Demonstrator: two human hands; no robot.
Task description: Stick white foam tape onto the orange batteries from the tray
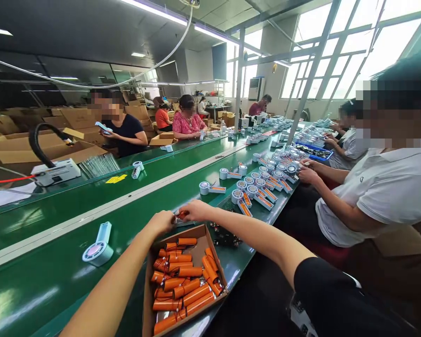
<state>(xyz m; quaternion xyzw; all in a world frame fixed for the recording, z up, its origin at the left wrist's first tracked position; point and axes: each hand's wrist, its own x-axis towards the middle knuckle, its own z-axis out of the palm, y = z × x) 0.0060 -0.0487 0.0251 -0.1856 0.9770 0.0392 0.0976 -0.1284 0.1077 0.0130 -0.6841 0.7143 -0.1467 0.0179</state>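
Head view: left hand (163, 221) and right hand (195, 209) pinching one orange battery (182, 215) above cardboard box (148, 281); best kept steady, leads untangled.

Factory assembly line — green conveyor belt (73, 220), seated workers (382, 187), rows of handheld fans (263, 185), stacked cartons (38, 145)

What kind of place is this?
Most likely a factory assembly line: a long green conveyor belt, workers seated along both sides, rows of small handheld fans, and a box of orange batteries.
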